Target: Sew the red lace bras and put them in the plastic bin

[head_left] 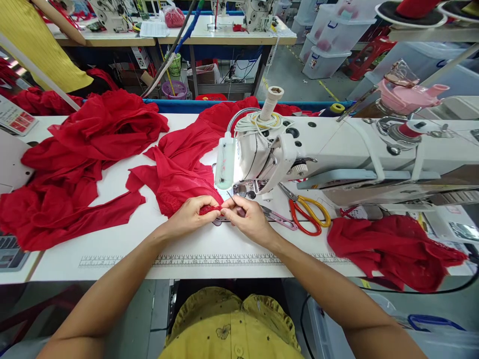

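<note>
My left hand (196, 212) is closed, its thumb and fingertips pinching the lacy edge of a red garment (179, 174). Right beside it, my right hand (245, 217) pinches the same edge, fingertips almost touching the left ones. A thin dark pointed tool (231, 198) juts up from the right fingers; its kind I cannot make out. Both hands are just in front of the white sewing machine's (262, 154) needle area. The garment spreads away behind the left hand and passes behind the machine head.
Scissors with red and yellow handles (309, 214) lie right of my right hand, beside a pink-handled tool (280, 218). More red fabric is heaped at left (93, 134) and at right (392, 249). A printed ruler (224, 260) runs along the table's front.
</note>
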Demonstrator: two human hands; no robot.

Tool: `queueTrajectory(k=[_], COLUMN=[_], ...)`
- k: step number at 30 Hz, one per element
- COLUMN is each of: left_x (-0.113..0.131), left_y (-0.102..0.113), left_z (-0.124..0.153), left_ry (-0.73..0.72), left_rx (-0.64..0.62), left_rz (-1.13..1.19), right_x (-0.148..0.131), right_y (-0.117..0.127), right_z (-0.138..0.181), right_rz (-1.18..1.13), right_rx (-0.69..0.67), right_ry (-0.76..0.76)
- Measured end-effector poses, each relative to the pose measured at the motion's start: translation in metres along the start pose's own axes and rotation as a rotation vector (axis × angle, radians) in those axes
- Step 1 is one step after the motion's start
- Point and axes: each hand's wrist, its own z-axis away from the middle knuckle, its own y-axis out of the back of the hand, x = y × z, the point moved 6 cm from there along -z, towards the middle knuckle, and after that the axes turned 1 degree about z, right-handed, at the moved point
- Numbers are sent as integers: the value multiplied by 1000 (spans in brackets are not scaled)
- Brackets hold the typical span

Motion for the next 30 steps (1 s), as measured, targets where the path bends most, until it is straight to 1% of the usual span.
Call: queueTrajectory(k=[5, 8, 9, 11, 14, 15, 17, 20, 23, 26, 28, 30], left_x=[1, 0, 0, 1, 9, 11, 12, 13, 16, 21, 27, 31], left_y=[0, 0, 0, 1, 2, 1, -3, -9, -16, -19, -19, -21], left_z=[0, 0, 0, 1, 5, 7, 8, 9, 14, 21, 25, 27], left_ry=[-20, -43, -62, -139, -380, -458, -555, -600, -606, -583, -628, -709], left_rx=[8, 17, 29, 91, 264, 307, 343, 312, 208, 106, 85, 71], left_rz=[-15, -49, -75, -181, -508, -607, -718, -821, -999, -1042, -1033, -1031], right_x=[-2, -5, -8, -16, -26, -26, -25, -19, -15, -14, -14, -15], right_y=[0, -1, -1, 0, -1, -2, -1, 1, 3, 8, 13, 16], right_z=[1, 1, 2, 4, 8, 8, 8, 7, 9, 12, 15, 19], right_rz=[13, 69, 116, 256, 561, 652, 785, 922, 1055, 1112, 1127, 1123], right_rx=[-5, 0, 15, 53, 104, 114, 122, 84, -4, -129, -201, -225], right_ry=[12, 74, 124, 278, 554, 626, 725, 831, 909, 877, 834, 826])
